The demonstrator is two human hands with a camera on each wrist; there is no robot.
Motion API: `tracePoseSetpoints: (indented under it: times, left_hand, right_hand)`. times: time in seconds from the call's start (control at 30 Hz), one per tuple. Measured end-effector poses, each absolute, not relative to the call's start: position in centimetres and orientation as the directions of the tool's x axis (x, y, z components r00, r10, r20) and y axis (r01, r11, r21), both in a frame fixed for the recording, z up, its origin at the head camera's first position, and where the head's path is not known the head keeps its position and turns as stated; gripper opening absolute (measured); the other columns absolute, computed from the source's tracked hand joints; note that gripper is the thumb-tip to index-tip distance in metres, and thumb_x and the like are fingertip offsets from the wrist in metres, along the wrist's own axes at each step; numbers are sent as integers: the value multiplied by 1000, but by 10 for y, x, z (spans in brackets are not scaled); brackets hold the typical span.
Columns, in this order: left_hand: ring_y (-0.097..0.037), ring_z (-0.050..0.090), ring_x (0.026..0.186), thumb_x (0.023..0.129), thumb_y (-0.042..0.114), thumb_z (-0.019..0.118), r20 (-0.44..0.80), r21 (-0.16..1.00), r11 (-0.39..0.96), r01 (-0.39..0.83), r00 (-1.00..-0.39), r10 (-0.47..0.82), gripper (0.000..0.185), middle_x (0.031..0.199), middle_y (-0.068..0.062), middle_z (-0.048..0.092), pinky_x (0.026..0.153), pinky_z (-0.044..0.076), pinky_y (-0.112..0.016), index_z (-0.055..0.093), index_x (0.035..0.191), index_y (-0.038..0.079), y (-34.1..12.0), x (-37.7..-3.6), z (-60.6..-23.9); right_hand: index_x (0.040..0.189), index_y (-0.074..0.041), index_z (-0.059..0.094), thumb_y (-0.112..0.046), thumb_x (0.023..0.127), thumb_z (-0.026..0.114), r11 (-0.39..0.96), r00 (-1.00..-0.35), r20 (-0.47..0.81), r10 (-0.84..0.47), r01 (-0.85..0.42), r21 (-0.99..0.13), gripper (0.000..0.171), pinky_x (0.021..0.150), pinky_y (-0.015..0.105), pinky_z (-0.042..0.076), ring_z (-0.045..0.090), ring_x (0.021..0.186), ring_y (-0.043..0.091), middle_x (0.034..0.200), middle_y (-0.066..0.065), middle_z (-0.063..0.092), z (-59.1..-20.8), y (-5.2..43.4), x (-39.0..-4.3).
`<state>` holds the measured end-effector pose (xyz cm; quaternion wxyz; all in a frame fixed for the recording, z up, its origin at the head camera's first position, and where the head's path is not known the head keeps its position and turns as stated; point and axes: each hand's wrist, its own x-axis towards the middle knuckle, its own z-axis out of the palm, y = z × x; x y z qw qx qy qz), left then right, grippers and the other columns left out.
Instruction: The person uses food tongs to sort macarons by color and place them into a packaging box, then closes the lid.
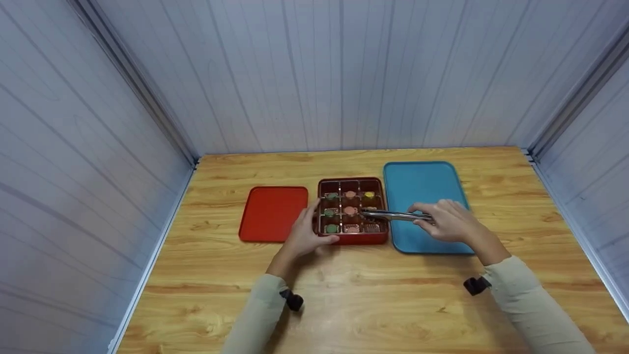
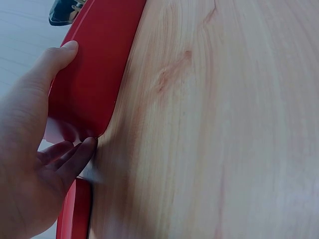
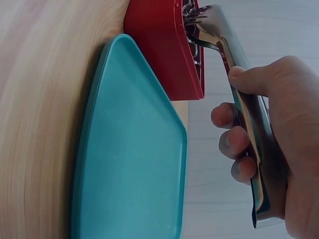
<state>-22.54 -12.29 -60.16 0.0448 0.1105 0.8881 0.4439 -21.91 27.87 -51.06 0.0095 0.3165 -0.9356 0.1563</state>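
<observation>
The metal tongs point(image 1: 397, 215) lay level in the right hand point(image 1: 449, 222), fingers curled round the handle end and the thumb on top, the tips reaching over the right edge of the red compartment box point(image 1: 351, 239) into its middle row, right cell. Whether the tips pinched anything could not be told — the right wrist view showed only the toothed ends point(image 3: 192, 17) at the box rim. The box stood near the middle of the wooden table point(image 1: 373, 305), divided three by three, with small pieces in its cells: green ones point(image 1: 331, 228) down the left column, pinkish ones point(image 1: 350, 210) in the middle, a yellow one point(image 1: 369, 195) at the far right. No writing or brand could be read on anything.

The left hand point(image 1: 303, 235) gripped the box's near left corner — thumb along the front wall, fingers curled against the left side, as the left wrist view showed point(image 2: 30, 149).

Just right of the box, touching or nearly so, lay a teal tray point(image 1: 422, 182), under the right hand. To the box's left, the red lid point(image 1: 272, 214) lay flat on the table. Pale panelled walls point(image 1: 314, 73) closed in the table on three sides.
</observation>
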Motion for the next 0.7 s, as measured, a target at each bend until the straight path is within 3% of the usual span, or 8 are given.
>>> tracePoseSetpoints:
  times: [0.3,0.5,0.7]
  left_hand:
    - [-53,50,157,84,44,101,16,791,591,159,-971,239,123,171,-25,47,127,44,-75,28,180,20,-123,-225,-600]
    - [-53,48,159,84,45,100,9,791,592,151,-972,237,123,174,-25,45,128,42,-75,27,180,22,-124,-224,-599]
    - [-53,48,159,85,44,100,18,796,582,164,-968,249,123,174,-27,44,128,43,-75,26,180,19,-123,-224,-599]
  right_hand:
    - [133,-17,78,-25,109,74,766,-813,107,-573,-577,-284,25,52,23,20,22,50,3,56,-8,42,-511,279,-218]
    - [138,-13,75,-26,108,76,777,-829,111,-549,-554,-297,33,52,24,22,25,50,5,58,-5,49,-515,278,-218]
    - [142,-11,73,-26,107,76,784,-847,98,-522,-522,-335,37,53,23,20,24,52,5,60,-9,40,-521,277,-218]
